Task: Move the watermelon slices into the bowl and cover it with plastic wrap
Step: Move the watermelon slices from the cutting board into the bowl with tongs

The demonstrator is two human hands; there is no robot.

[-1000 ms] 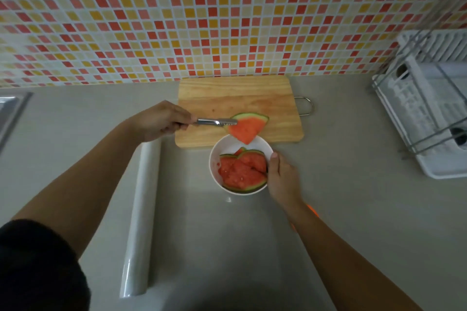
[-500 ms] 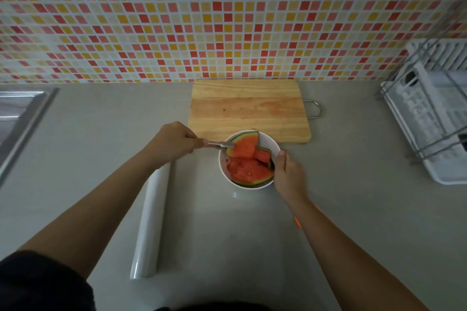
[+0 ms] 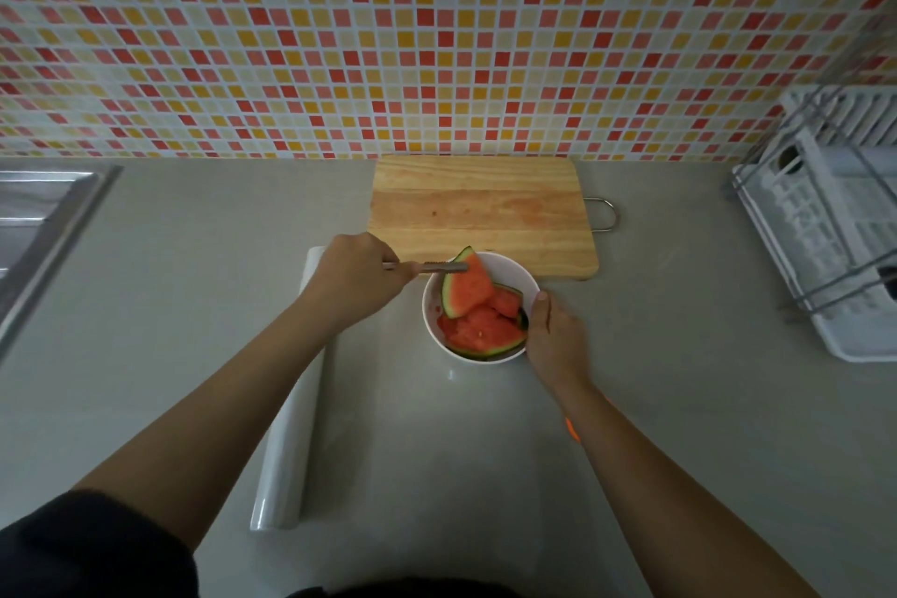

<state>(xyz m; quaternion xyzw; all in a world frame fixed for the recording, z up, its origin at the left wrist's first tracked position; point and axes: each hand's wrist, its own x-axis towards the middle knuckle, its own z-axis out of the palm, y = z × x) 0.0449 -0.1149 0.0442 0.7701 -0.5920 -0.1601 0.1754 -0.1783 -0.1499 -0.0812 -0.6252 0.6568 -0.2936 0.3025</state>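
The watermelon slices [image 3: 478, 330] are red-fleshed wedges with thin green rinds, piled in the white bowl [image 3: 526, 282] that sits on the grey counter [image 3: 679, 403] just in front of the wooden cutting board [image 3: 480, 209]. The top slice [image 3: 466, 289] stands tilted against the bowl's left side, its rind curving down the left edge and its tip poking above the rim. My left hand [image 3: 359, 279] is closed around the handle of metal tongs [image 3: 437, 266], whose serrated tips are at the top corner of that slice; I cannot tell whether they pinch it or only touch it. My right hand [image 3: 553, 337] cups the bowl's right side, fingers curled on the wall and thumb up by the rim. The cutting board is bare, with faint pink wet marks on the wood and a wire handle at its right end. A roll of plastic wrap [image 3: 291, 427] lies on the counter to the left of the bowl, running toward me and passing under my left forearm. I can read no labels or writing anywhere. A steel sink edge [image 3: 53, 219] shows at far left, a white dish rack [image 3: 835, 228] with metal wires stands at far right, and a mosaic tile wall [image 3: 437, 39] of red, orange, yellow and white squares rises behind the counter. Something small and orange [image 3: 572, 428] peeks from under my right forearm; I cannot tell what it is.
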